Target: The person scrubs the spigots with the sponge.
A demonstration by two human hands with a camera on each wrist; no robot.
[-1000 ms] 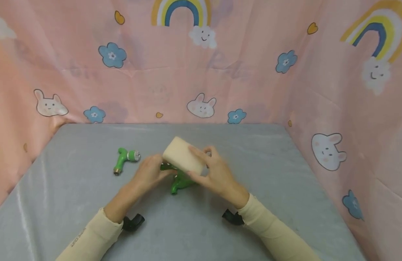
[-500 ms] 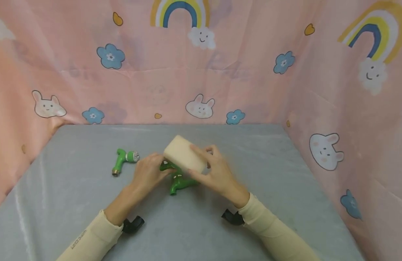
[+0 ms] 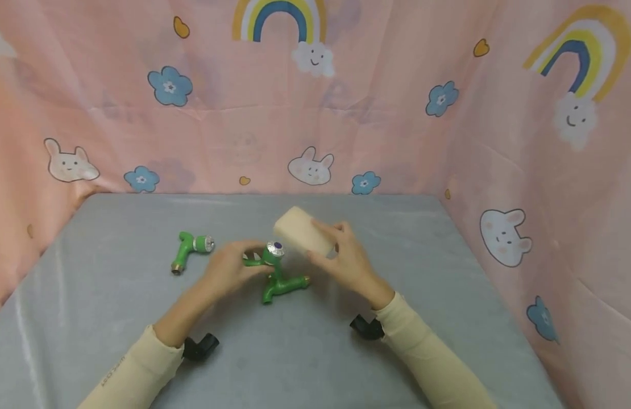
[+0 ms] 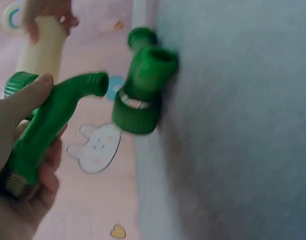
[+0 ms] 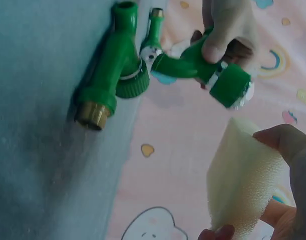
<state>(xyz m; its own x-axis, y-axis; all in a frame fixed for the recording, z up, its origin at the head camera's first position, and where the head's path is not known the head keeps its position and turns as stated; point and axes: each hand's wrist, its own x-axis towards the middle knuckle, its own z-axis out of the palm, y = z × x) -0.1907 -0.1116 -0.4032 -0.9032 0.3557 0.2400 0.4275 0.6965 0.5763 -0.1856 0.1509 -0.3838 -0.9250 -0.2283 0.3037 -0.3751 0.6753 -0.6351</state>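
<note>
Head view: left hand (image 3: 224, 270) gripped a tap (image 3: 272, 254). Right hand (image 3: 349, 266) pinched a sponge (image 3: 301, 230) edgewise, presumably baring its face.

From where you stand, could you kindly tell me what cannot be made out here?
Head view: part of the silver-capped green faucet, covered by the left hand.
Head view: lettering on the cream fabric left sleeve, too small and blurred.
Left wrist view: lower end of the cream foam block, behind hand and faucet.
Right wrist view: part of the right hand, past the right edge.
</note>
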